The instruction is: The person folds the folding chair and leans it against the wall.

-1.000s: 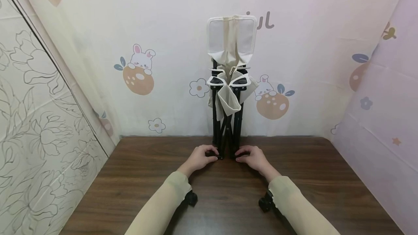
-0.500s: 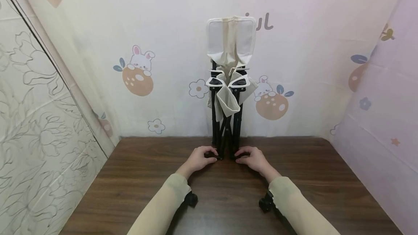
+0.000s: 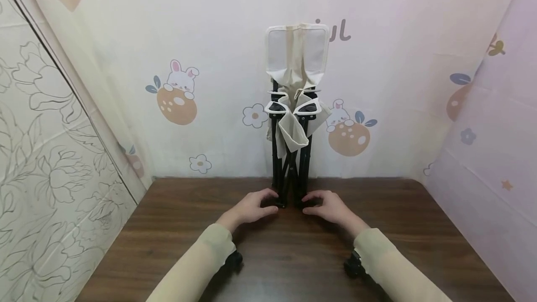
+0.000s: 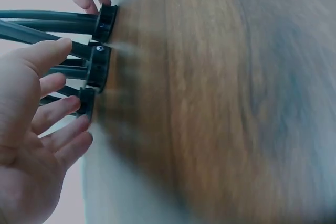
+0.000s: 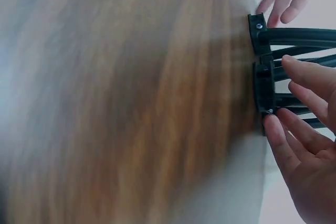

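Observation:
A folded camp chair (image 3: 296, 57) with cream fabric and black tube legs stands upright at the back of the table, by the wall. Low at its left side is my left hand (image 3: 251, 206), thumb and fingers apart around the outside of a black foot (image 4: 98, 67). On the opposite side, my right hand (image 3: 333, 207) has its fingers loosely spread beside another foot (image 5: 264, 85). The right fingertips look very near that foot; whether they touch it I cannot tell. Neither hand grips anything.
The chair stands on a dark wood-grain table (image 3: 289, 255). Behind it hangs a pale curtain (image 3: 226, 36) printed with rabbits. A flower-patterned panel (image 3: 54, 167) lies to the left, and another pale cloth (image 3: 482, 162) hangs to the right.
Both hands have loosened from the chair's feet, their thumbs drawing away from the fingers. The forearms have moved slightly outward. The chair stands in the same place.

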Demonstrator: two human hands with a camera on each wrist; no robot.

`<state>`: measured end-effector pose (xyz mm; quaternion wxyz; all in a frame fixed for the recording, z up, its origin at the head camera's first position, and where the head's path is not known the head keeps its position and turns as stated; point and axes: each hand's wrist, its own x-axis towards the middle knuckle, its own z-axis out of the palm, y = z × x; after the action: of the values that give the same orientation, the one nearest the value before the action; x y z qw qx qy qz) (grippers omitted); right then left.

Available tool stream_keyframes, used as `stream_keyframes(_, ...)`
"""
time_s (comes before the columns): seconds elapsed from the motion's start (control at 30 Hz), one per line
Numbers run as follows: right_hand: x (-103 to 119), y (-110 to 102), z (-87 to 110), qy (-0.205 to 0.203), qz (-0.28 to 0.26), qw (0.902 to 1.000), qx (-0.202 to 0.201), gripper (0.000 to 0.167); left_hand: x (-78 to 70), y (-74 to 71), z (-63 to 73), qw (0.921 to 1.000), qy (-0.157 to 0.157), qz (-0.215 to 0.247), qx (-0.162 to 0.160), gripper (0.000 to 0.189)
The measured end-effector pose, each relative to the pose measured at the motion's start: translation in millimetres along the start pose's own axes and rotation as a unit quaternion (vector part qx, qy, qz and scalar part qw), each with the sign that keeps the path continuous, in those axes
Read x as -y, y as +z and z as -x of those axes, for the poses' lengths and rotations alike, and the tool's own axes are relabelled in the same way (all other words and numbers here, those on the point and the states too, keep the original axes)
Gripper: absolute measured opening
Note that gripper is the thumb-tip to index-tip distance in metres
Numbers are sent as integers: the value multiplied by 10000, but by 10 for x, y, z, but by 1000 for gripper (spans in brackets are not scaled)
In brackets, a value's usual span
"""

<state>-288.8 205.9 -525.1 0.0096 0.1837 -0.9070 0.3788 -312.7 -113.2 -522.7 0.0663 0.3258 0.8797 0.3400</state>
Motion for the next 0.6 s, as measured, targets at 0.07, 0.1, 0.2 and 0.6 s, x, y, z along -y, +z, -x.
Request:
stream_keyframes(0.07,33,-74,41,-192,146,9997,71,30,-53,-74,40,9997,103,-200,3,46)
stream_keyframes(0.1,51,-115,66,-284,217,9993,110,31,-73,-109,61,9993,184,-320,-14,47)
stream_keyframes(0.2,98,-239,157,-512,487,9974,151,36,-129,-224,145,9967,405,-681,-154,52)
stream_keyframes(0.6,65,-781,714,-1036,2186,9701,197,68,18,-717,829,9779,644,-1844,-746,71)
